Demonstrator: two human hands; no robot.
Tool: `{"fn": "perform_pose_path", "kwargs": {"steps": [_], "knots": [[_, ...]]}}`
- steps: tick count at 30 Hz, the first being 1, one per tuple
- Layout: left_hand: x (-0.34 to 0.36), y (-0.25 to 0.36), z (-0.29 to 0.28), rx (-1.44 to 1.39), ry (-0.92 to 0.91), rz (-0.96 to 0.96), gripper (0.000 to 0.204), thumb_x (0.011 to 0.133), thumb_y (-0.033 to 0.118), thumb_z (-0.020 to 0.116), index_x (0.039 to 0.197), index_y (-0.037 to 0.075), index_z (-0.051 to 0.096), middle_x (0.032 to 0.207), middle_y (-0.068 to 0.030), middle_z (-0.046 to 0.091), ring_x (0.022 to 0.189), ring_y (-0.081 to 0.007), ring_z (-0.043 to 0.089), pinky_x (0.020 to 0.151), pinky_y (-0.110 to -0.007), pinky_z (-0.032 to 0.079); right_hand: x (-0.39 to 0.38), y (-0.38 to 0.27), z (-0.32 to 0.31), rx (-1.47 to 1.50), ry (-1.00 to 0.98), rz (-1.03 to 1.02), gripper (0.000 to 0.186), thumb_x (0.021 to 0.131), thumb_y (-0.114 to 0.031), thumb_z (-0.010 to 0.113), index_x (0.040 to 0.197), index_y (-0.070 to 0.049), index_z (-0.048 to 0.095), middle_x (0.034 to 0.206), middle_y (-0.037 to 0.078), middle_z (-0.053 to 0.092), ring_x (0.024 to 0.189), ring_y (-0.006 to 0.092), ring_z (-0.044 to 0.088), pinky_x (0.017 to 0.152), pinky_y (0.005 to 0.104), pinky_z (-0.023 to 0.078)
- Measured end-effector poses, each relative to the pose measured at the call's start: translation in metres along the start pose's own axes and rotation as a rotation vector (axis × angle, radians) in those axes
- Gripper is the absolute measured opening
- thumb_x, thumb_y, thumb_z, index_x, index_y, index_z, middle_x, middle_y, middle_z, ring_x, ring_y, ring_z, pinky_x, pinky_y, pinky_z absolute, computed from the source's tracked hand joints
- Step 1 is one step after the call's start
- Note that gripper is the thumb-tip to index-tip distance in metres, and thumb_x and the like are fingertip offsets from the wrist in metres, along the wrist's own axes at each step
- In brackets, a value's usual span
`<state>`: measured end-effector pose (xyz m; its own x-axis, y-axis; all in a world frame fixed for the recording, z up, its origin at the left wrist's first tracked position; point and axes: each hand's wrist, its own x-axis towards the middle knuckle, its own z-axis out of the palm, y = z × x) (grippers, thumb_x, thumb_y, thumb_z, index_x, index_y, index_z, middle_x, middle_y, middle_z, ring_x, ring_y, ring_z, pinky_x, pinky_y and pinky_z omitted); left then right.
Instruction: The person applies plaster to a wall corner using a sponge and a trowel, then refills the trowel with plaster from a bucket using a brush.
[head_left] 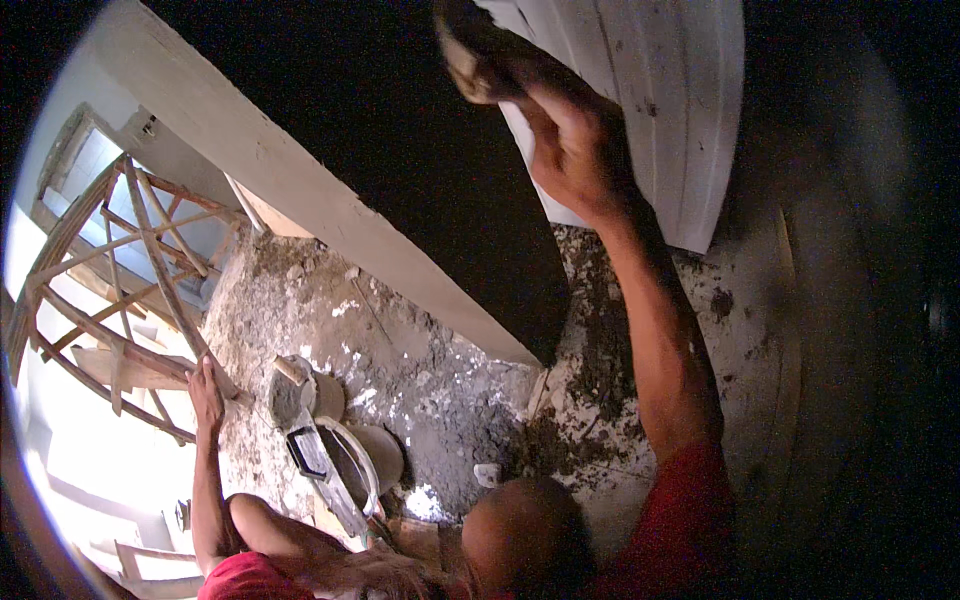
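Note:
My right hand point(577, 150) is raised at the top, closed on a dark tool with a pale patch point(467, 55), too shadowed to identify, against the dark surface point(420, 160) beside a white ribbed panel point(660, 70). My left hand point(205, 390) is wrapped round a wooden pole of a trestle-like frame point(170, 300) at the left. Below and between my arms, a bucket of grey mix point(285, 400) with a handled tool stands beside a second bucket point(382, 460), which has a long metal tool point(335, 490) lying across it.
A pale wall edge point(280, 180) runs diagonally down to the rubble-strewn floor point(420, 390). A bright window point(90, 160) is behind the wooden frame. The floor on the right point(710, 330) has dark spatters. My knees are at the bottom.

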<state>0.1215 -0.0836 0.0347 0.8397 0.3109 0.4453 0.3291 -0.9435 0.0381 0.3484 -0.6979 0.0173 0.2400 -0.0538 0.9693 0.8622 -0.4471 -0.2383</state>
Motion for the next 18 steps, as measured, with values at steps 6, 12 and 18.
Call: {"fn": "perform_pose_path", "kwargs": {"steps": [6,12,18], "knots": [[0.001,0.020,-0.015,-0.092,-0.166,-0.179,0.058,0.100,0.041,0.030,0.123,-0.006,0.054,0.111,-0.0270,0.061,0.109,-0.0415,0.053,0.113,-0.048,0.016,-0.184,0.009,0.038,0.129,-0.045,0.345,0.054,0.076,0.011,0.049,0.129,-0.002,0.053,0.124,0.024,0.056,0.116,0.0398,0.054,0.099,0.0422,0.043],[-0.001,0.007,-0.007,0.132,-0.121,0.127,0.047,0.102,0.027,0.025,0.131,-0.003,0.046,0.108,-0.0273,0.060,0.111,-0.0389,0.052,0.112,-0.052,0.019,-0.394,-0.078,0.013,0.204,-0.247,1.127,0.031,0.094,-0.009,0.052,0.122,0.002,0.055,0.111,0.021,0.061,0.109,0.0292,0.060,0.090,0.0369,0.046],[0.010,-0.070,0.026,0.277,0.135,0.635,0.051,0.102,0.032,0.025,0.127,-0.006,0.049,0.110,-0.0287,0.059,0.111,-0.0410,0.052,0.115,-0.050,0.012,-0.289,-0.076,0.022,0.044,-0.021,1.087,0.045,0.088,0.007,0.045,0.131,-0.003,0.049,0.118,0.017,0.057,0.112,0.0269,0.053,0.096,0.0343,0.040]]}}
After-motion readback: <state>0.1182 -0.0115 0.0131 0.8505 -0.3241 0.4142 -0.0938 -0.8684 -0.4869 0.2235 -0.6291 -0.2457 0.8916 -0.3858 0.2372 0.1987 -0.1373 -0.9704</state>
